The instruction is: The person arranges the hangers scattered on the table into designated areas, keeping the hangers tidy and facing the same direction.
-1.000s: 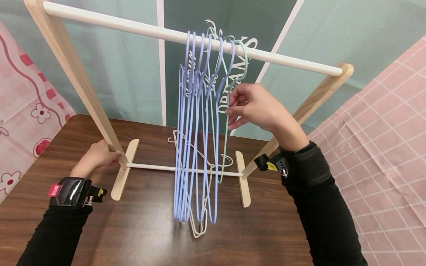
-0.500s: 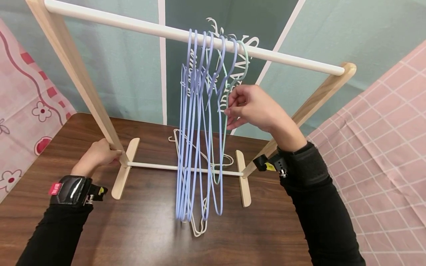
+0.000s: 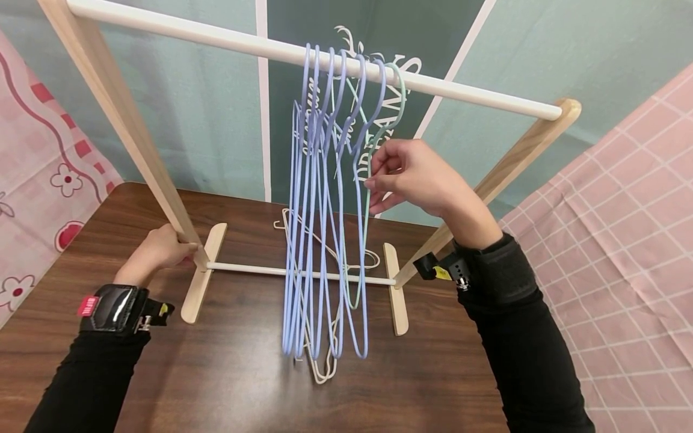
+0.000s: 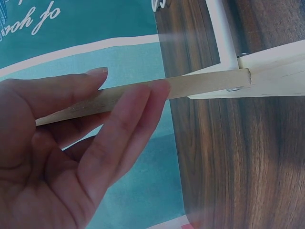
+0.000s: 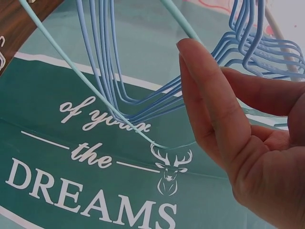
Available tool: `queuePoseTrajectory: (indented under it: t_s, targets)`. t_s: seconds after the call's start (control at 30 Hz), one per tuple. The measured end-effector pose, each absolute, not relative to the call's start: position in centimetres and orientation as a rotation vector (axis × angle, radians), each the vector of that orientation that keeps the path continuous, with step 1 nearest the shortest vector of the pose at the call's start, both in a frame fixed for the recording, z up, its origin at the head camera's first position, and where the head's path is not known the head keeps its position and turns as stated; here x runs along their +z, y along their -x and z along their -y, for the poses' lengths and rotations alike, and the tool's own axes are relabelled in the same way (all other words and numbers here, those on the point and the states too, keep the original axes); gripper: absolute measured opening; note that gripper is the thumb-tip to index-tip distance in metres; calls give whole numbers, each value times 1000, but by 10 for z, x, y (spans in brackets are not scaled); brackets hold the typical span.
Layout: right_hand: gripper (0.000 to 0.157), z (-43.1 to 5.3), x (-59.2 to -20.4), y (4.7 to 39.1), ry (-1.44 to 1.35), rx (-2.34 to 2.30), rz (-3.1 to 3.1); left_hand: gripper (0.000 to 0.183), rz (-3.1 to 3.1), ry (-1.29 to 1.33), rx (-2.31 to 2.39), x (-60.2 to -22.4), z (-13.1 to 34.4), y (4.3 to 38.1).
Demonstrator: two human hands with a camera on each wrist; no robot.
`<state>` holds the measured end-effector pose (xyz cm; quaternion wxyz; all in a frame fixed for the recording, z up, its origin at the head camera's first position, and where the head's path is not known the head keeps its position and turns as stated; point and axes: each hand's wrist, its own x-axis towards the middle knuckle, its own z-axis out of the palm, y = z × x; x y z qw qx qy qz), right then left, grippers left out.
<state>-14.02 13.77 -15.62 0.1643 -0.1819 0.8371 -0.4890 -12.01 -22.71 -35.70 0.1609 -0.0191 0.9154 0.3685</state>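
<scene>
My right hand (image 3: pixel 414 174) pinches a mint-green clothes hanger (image 3: pixel 403 96) at its shoulder, thumb against fingers, with the hook over the rack's white top rod (image 3: pixel 216 33). In the right wrist view the same hand (image 5: pixel 248 133) is bent at the green hanger (image 5: pixel 180 18), its fingertips overlapping the wire. Just left of it, several blue hangers (image 3: pixel 304 102) hang close together on the rod. My left hand (image 3: pixel 162 249) grips the rack's wooden post (image 3: pixel 127 129) low down. In the left wrist view, thumb and fingers of that hand (image 4: pixel 62 157) lie around the post (image 4: pixel 209 83).
White hangers (image 3: pixel 322 380) lie on the brown wooden table (image 3: pixel 227 385), below and behind the hanging ones. A white lower rod (image 3: pixel 243 268) joins the rack's wooden feet (image 3: pixel 399 313). Patterned cloths stand behind and on both sides, including a pink checked cloth (image 3: pixel 622 198).
The lower end of the green hanger has swung slightly left, behind the rightmost blue hanger, whose bottom has moved a little right. Both hands keep their places.
</scene>
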Motion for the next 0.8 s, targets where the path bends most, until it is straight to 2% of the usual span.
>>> queuePoseTrajectory:
  t_s: [0.33, 0.8]
  targets:
    - [4, -140, -156, 137, 518, -1411, -2394, 43, -2625, 62, 1050, -359, 227, 120]
    - [8, -146, -159, 134, 609, -1370, -2370, 41, -2624, 39, 1042, -358, 229, 119]
